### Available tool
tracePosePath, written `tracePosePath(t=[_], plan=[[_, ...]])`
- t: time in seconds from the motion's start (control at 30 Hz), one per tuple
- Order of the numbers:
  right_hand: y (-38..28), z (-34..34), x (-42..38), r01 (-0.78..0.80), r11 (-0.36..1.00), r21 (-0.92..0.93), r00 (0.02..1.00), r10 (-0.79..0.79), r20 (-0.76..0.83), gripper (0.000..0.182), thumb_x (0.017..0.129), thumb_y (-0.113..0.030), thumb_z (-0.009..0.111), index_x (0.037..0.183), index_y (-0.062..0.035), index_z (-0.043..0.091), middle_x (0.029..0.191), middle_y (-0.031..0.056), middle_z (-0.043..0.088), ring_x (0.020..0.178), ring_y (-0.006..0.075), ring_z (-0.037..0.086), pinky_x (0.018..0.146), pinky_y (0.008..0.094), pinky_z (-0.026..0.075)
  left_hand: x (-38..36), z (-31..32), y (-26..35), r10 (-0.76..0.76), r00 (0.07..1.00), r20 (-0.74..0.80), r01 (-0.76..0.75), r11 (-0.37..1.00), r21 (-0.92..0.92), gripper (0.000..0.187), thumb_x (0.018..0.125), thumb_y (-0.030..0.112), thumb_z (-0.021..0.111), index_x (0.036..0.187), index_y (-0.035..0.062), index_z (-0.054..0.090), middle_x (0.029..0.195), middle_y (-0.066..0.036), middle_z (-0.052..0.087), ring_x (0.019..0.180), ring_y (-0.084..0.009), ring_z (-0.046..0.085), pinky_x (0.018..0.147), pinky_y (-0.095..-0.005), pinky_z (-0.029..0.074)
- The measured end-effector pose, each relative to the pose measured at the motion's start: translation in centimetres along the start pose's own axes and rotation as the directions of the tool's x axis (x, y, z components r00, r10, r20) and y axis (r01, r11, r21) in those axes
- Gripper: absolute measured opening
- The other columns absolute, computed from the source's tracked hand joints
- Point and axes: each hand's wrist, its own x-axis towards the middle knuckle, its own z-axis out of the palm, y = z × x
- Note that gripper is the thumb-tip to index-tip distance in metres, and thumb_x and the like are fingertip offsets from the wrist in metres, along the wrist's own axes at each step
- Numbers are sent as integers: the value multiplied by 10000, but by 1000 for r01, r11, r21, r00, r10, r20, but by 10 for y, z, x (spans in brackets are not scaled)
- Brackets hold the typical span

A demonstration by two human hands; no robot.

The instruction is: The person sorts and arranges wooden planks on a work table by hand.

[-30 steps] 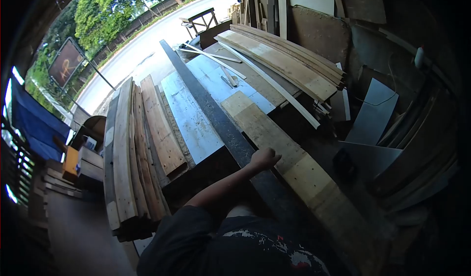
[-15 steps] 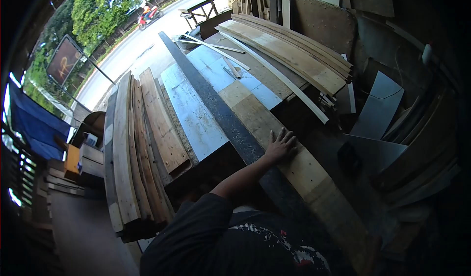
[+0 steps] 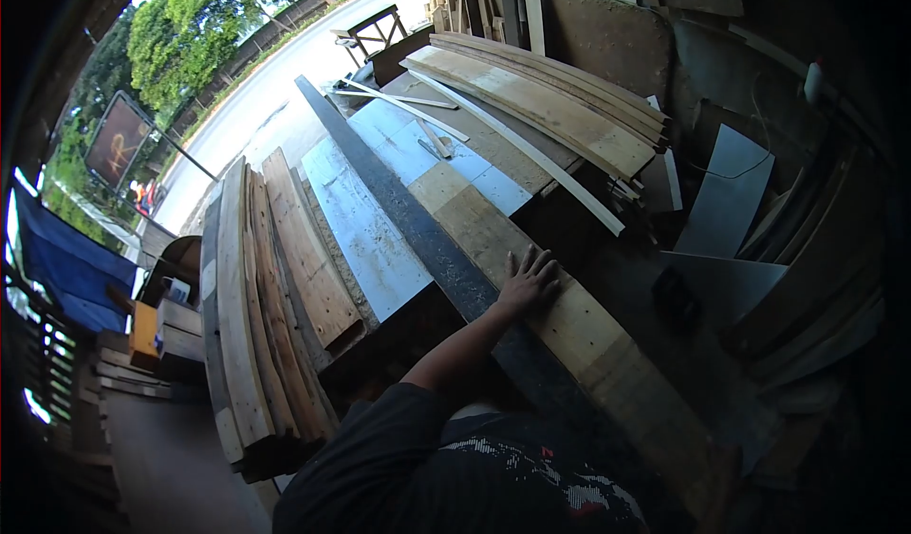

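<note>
My left hand lies flat with spread fingers on a long pale wooden plank. The plank runs from the tiled table down toward the lower right, with small dark holes and a lighter patch at its far end. Alongside its left edge lies a long black beam, passing under my left forearm. In deep shadow by the plank's near right edge, a dim shape that looks like my right hand shows; its fingers cannot be made out.
Blue-white tiles cover part of the dusty table. Stacked boards stand at the left, and more planks lie at the far right. A thin white strip juts past the table edge. Sheet offcuts lean at right.
The view has shifted slightly. My left hand stays flat on the plank at about the same spot. Out on the road, a red motorcycle has travelled to the left.
</note>
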Motion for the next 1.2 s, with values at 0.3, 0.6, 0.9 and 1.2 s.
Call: tracePosePath(t=[0.3,0.6,0.9,1.2], plan=[[41,52,28,178,983,-42,972,-183,-146,584,922,-500,553,667,17,643,651,226,610,583,398,596,576,476,423,7,8,-16,14,998,-54,-14,1000,10,583,978,490,360,1440,136,390,1570,-55,237,1481,-312,63,1128,-642,-20],[11,17,22,32,999,6,995,-32,93,607,913,-555,526,805,22,682,775,239,657,719,377,658,635,484,452,4,2,-11,10,998,-55,-8,999,32,574,988,469,345,1450,129,380,1573,-50,232,1481,-307,63,1138,-622,-20],[-22,-13,0,-51,995,87,995,44,87,549,907,-526,561,862,4,699,846,197,691,811,360,678,700,465,498,-11,-14,-27,45,998,-35,-51,976,-212,491,1038,339,247,1434,104,417,1558,-76,283,1476,-324,92,1172,-529,-17],[-2,16,-1,120,992,40,970,-108,-220,579,907,-517,559,731,25,664,719,238,631,684,412,635,619,478,454,-68,-20,-77,-237,955,-180,197,956,-217,468,1040,331,263,1393,101,468,1533,-87,332,1467,-307,152,1177,-507,13]])
